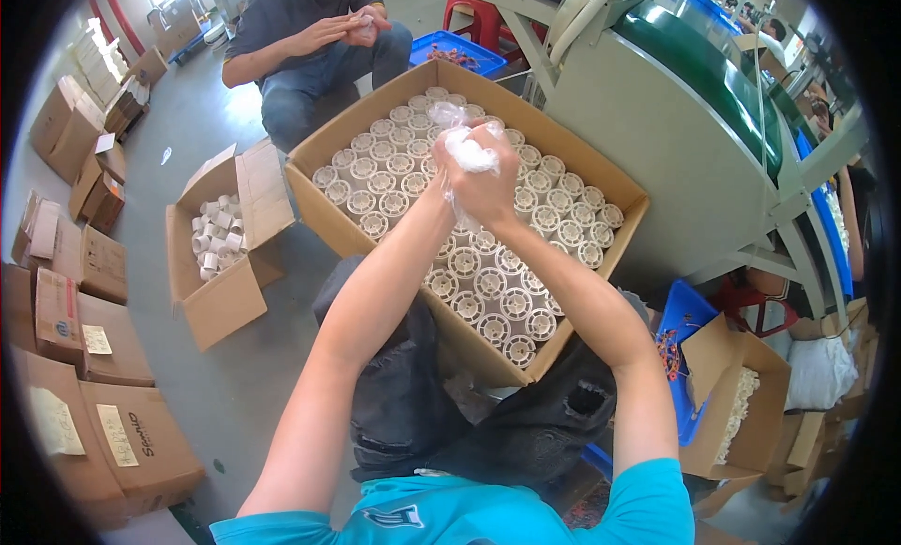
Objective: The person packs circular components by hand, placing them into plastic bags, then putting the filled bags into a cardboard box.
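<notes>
My two hands are pressed together above a large open cardboard box. Crumpled white plastic is squeezed between them, with thin clear film sticking out at the far side. My right hand is closed around the bunch from the right. My left hand, partly covered by the other, grips it from the left. Below them, many round white plastic parts with ring-shaped tops stand upright in rows in the box. My forearms hide some of them.
Across the box a seated person holds something whitish in both hands. On the left stands an open carton of small white cylinders; stacked cartons line that side. A green-belted machine rises at right, near blue trays.
</notes>
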`<state>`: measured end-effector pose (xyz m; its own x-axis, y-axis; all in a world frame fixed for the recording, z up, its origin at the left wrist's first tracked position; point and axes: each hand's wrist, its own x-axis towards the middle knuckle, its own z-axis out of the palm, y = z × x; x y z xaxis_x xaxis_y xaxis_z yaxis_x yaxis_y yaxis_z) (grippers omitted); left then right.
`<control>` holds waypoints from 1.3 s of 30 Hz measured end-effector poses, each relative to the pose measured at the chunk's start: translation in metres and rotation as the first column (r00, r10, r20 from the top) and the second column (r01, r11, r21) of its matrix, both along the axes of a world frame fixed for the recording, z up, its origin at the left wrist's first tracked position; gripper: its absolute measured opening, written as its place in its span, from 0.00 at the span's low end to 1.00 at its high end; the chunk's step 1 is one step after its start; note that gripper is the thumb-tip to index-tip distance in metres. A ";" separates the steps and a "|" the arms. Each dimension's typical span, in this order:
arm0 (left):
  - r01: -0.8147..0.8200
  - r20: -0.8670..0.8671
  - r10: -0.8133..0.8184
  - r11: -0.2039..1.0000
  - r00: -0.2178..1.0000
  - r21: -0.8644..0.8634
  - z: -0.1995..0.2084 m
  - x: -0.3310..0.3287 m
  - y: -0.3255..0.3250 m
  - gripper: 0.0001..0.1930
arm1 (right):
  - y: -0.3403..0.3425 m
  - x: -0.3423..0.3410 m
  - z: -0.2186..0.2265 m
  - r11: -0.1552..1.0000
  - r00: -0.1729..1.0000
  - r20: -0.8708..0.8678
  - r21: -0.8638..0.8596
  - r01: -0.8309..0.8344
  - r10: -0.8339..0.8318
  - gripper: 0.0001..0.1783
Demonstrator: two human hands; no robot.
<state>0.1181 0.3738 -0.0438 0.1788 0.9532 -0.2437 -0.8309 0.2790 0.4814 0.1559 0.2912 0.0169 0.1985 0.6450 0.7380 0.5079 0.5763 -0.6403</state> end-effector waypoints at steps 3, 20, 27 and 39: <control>-0.050 0.019 0.050 0.998 0.999 -0.036 0.011 0.001 0.012 0.11 | 0.008 0.004 0.008 0.999 0.997 -0.071 0.045 -0.013 0.016 0.07; 0.460 -0.790 -0.304 0.888 0.533 -0.032 -0.043 0.039 -0.004 0.14 | 0.141 -0.062 -0.031 0.495 -0.092 -0.990 0.135 -0.859 0.111 0.23; 0.452 -0.767 -0.354 0.887 0.534 -0.095 -0.045 0.038 0.007 0.12 | 0.137 -0.067 -0.024 0.443 0.021 -0.984 0.060 -0.895 0.175 0.29; 0.475 -0.952 0.104 0.848 0.290 0.237 -0.092 0.036 0.000 0.17 | 0.084 -0.052 -0.017 0.055 -0.405 -0.833 0.457 -0.888 0.377 0.30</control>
<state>0.1545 0.3738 -0.1354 0.3016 0.9534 0.0077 0.2919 -0.1000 0.9512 0.1041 0.3756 -0.0003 -0.4925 0.7924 0.3600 -0.8568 -0.3689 -0.3603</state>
